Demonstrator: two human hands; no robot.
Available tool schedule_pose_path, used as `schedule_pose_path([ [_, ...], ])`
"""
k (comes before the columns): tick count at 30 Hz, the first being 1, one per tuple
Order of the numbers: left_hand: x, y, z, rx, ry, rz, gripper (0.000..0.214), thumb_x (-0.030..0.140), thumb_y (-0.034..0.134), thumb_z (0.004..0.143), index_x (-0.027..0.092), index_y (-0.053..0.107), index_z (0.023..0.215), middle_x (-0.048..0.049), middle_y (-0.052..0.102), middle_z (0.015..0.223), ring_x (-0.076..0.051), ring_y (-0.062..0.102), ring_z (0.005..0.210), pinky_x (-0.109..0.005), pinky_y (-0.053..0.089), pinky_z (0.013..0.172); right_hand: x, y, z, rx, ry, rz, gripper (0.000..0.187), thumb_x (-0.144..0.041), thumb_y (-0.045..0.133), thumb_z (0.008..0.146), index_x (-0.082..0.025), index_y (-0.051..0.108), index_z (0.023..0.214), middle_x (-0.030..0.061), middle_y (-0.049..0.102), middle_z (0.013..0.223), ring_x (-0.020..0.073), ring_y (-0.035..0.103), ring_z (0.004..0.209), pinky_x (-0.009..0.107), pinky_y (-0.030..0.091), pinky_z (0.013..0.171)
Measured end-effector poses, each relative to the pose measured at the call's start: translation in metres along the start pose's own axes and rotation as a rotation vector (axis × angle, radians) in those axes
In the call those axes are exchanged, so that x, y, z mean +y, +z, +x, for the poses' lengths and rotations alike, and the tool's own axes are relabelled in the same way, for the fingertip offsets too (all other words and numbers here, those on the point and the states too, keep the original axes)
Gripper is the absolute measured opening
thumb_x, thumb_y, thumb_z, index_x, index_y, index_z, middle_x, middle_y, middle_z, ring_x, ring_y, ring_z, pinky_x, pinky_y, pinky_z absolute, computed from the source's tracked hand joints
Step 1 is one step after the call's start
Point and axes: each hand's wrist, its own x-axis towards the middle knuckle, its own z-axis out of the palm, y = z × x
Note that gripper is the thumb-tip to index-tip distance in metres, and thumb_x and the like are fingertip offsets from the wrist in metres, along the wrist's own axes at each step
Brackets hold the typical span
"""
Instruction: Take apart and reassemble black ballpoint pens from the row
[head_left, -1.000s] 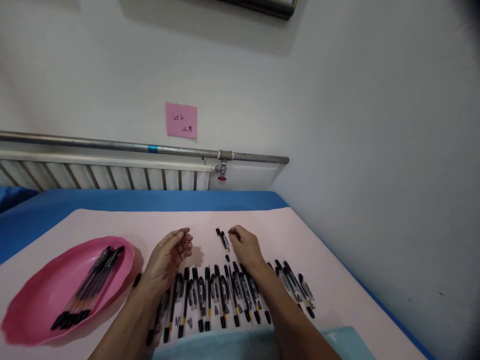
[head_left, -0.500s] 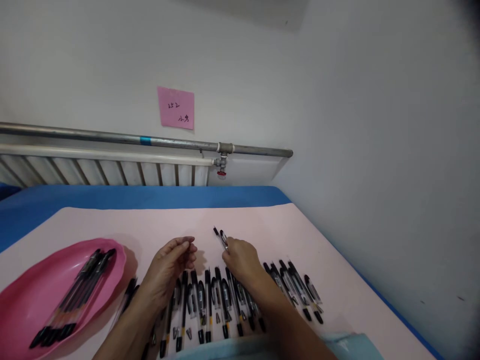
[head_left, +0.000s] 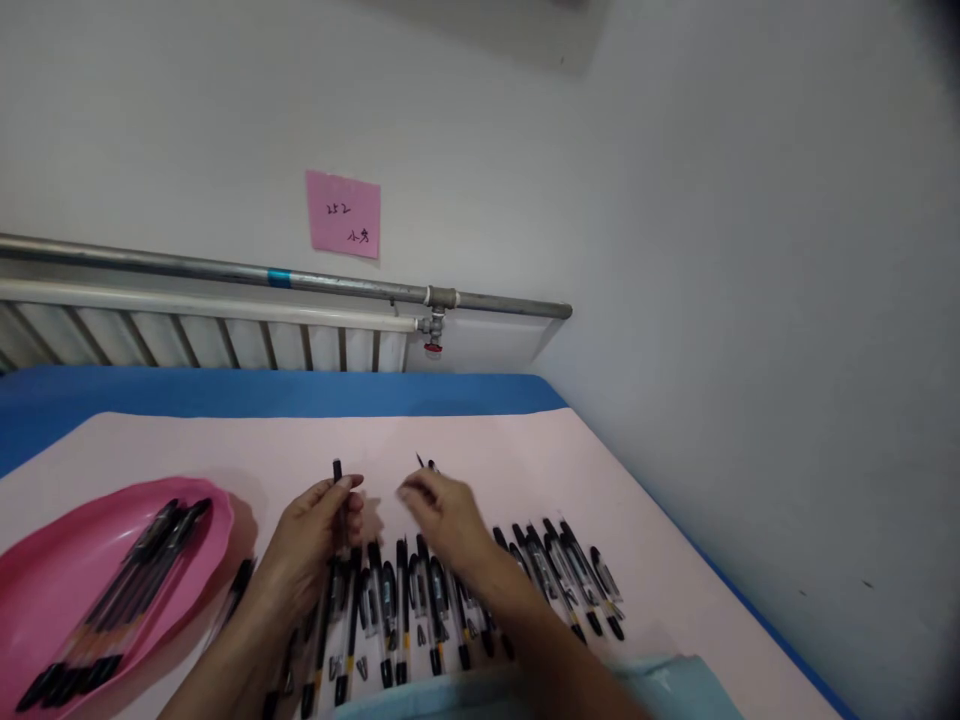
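My left hand (head_left: 319, 525) is closed around a pen barrel (head_left: 337, 468), whose black end stands upright above the fingers. To its right, my right hand (head_left: 442, 515) is slightly blurred, with thumb and fingers pinched together. Dark pen parts (head_left: 421, 461), one of them thin and pointed, stick up behind its fingers; their lower ends are hidden. Below both hands lies a row of black-ended clear pens (head_left: 403, 610), with loose black caps (head_left: 388, 590) and small metal tips (head_left: 362, 667) among them. My forearms cover part of the row.
At the left a pink dish (head_left: 52, 570) holds several capped pens (head_left: 142, 590). More pens (head_left: 581, 560) lie to the right. Light blue cloth (head_left: 660, 690) lies at the near edge. Behind the table are a radiator (head_left: 210, 340) and a metal pipe (head_left: 337, 285).
My left hand, seen pinched with no pen showing, now holds a pen barrel upright. My right hand has moved a little left, and the clear part it held is hidden. The view has shifted slightly.
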Motion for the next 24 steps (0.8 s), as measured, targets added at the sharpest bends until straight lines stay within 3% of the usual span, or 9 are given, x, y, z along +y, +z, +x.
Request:
schedule_pose_path([
  [3,0.003,0.0,-0.002,-0.048,0.001,0.036,0.038,0.036,0.071,0.065,0.012,0.06,0.092,0.0026,0.051,0.058,-0.005,0.035,0.037,-0.013,0.023,0.031,0.023,-0.017,0.012,0.173,0.107,-0.342,0.014,-0.015,0.045,0.084,-0.017,0.058,0.081,0.0016,0.06,0.077,0.0138,0.053,0.071,0.022,0.034,0.063],
  [9,0.004,0.006,-0.006,-0.099,-0.036,0.083,0.042,0.043,0.064,0.07,0.01,0.057,0.094,-0.0012,0.053,0.06,-0.005,0.032,0.036,-0.014,0.02,0.03,0.039,-0.014,0.018,-0.042,0.067,-0.744,0.014,-0.012,0.044,0.083,-0.017,0.057,0.085,0.0034,0.061,0.084,0.0161,0.054,0.079,0.023,0.033,0.065],
  [16,-0.002,0.003,-0.002,-0.108,-0.02,0.118,0.042,0.045,0.063,0.07,0.011,0.058,0.094,-0.0022,0.054,0.061,-0.006,0.033,0.036,-0.015,0.02,0.029,0.037,-0.001,0.014,-0.098,0.081,-0.802,0.022,-0.007,0.043,0.077,-0.014,0.057,0.093,0.009,0.061,0.087,0.021,0.056,0.08,0.027,0.036,0.064],
  [24,0.001,0.009,-0.01,-0.182,0.015,0.244,0.047,0.049,0.063,0.068,0.016,0.056,0.101,-0.0006,0.055,0.06,-0.006,0.033,0.035,-0.015,0.019,0.03,0.036,0.004,0.016,-0.042,0.107,-0.725,0.025,-0.009,0.045,0.075,-0.01,0.057,0.096,0.0126,0.06,0.09,0.0233,0.056,0.083,0.03,0.04,0.07],
])
